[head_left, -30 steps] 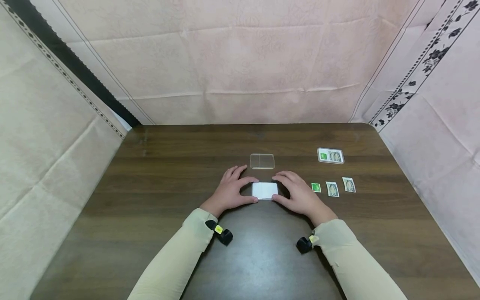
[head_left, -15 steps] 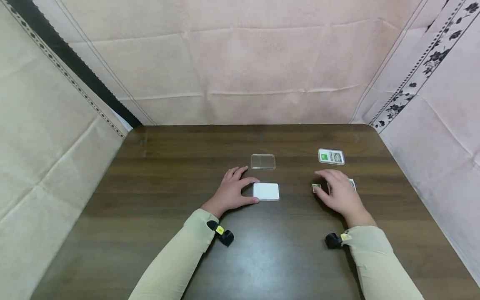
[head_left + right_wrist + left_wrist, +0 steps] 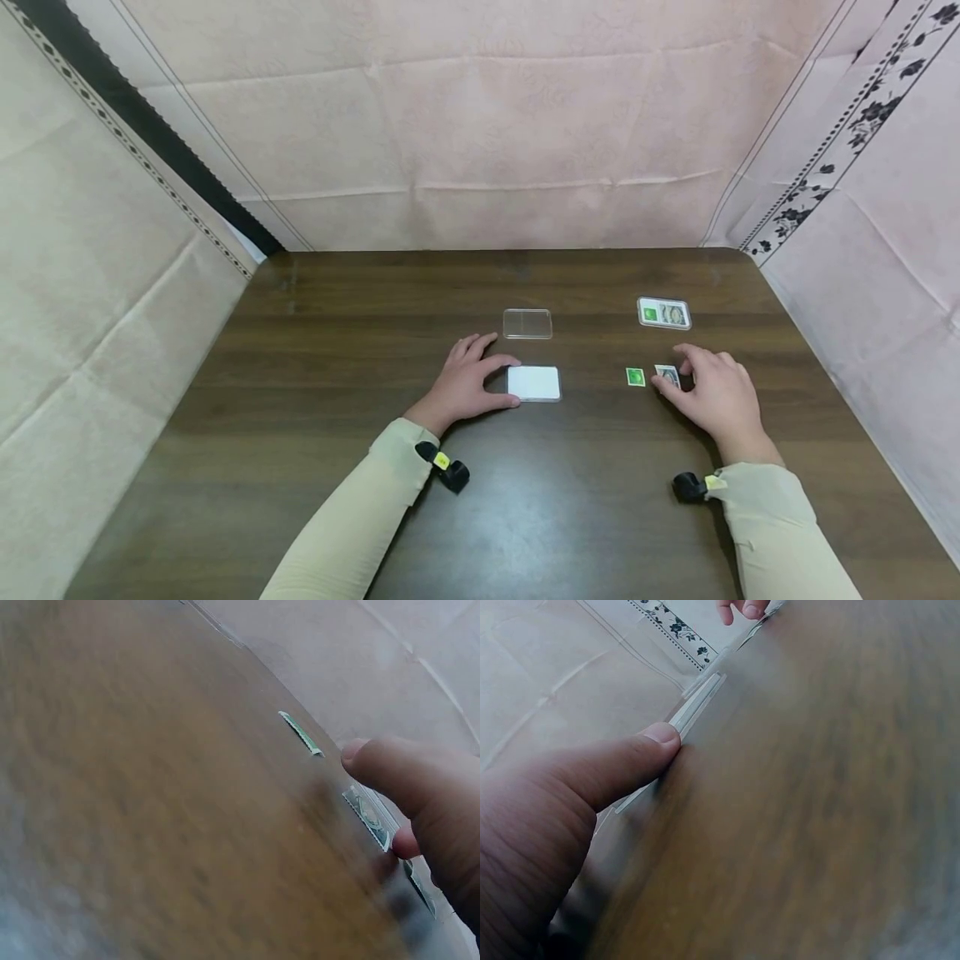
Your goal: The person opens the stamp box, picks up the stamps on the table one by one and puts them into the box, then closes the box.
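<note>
My left hand (image 3: 468,379) holds a white rectangular card in a thin clear case (image 3: 533,383) by its left end, thumb at the near edge and index finger at the far edge. The thumb (image 3: 649,754) lies against the case's edge in the left wrist view. My right hand (image 3: 712,392) is over the stamps, thumb and index finger apart. A grey-green stamp (image 3: 667,375) lies by its thumb tip, and a small green stamp (image 3: 635,377) lies to the left. Another stamp (image 3: 421,889), seen in the right wrist view, is hidden under the hand in the head view.
Behind the white card lies a clear plastic lid (image 3: 527,323). A clear case with a green stamp and grey-green stamps inside (image 3: 664,312) lies at the back right. Pale cloth (image 3: 480,167) hangs around the brown wooden table (image 3: 375,292).
My right hand has left the right end of the white card's case and moved right to the stamps, passing over the green one. The left hand stays at the case.
</note>
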A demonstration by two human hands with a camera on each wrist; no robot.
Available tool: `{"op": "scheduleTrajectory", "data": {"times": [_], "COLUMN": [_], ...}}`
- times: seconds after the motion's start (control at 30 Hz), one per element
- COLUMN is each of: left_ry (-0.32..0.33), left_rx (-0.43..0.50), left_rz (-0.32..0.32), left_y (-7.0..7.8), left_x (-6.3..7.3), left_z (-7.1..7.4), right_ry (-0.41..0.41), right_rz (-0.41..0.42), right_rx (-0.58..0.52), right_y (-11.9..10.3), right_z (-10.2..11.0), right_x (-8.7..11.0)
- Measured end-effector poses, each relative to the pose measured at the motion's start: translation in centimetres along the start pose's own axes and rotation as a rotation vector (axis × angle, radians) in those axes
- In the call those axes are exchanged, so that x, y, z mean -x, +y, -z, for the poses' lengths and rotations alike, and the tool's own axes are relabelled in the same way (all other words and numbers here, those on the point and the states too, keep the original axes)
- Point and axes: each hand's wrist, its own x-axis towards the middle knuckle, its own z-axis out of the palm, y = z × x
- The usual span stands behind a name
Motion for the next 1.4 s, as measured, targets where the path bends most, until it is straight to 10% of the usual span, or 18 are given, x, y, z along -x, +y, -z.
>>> {"op": "scheduleTrajectory", "data": {"times": [1.4], "left_ry": [-0.023], "left_rx": [0.011], "left_rz": [0.025], "left_y": [0.3], "left_x": [0.1], "left_z": [0.4], "right_ry": [-0.091], "right_rz": [-0.22], "right_rx": [-0.029], "right_y": [-1.8], "right_z": [0.3], "right_x": [0.4]}}
